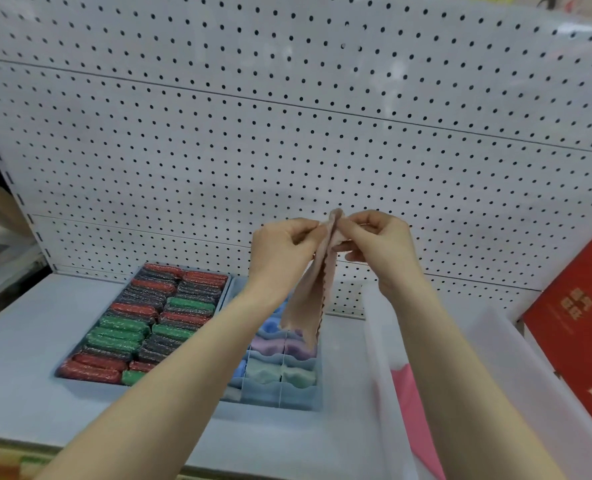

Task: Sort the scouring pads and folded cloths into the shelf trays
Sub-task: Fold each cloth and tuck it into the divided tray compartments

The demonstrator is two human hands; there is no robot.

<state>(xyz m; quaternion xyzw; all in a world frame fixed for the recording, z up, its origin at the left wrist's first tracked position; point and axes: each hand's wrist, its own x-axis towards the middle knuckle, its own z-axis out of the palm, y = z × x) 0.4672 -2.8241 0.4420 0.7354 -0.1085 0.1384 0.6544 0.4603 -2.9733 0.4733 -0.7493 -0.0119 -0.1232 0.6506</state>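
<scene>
A white pegboard backs the pale blue shelf. Above the divided tray of pastel folded cloths, the left hand and right hand pinch a thin beige scalloped cloth (hanging loose); a sloppy fold could jam its slot.

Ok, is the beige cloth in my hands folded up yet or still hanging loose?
Hanging loose. The left hand and right hand pinch the beige cloth at its top, and it hangs in long flaps above the cloth tray.

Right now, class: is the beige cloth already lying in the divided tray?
No: both the left hand and right hand pinch the beige cloth above the divided tray.
</scene>
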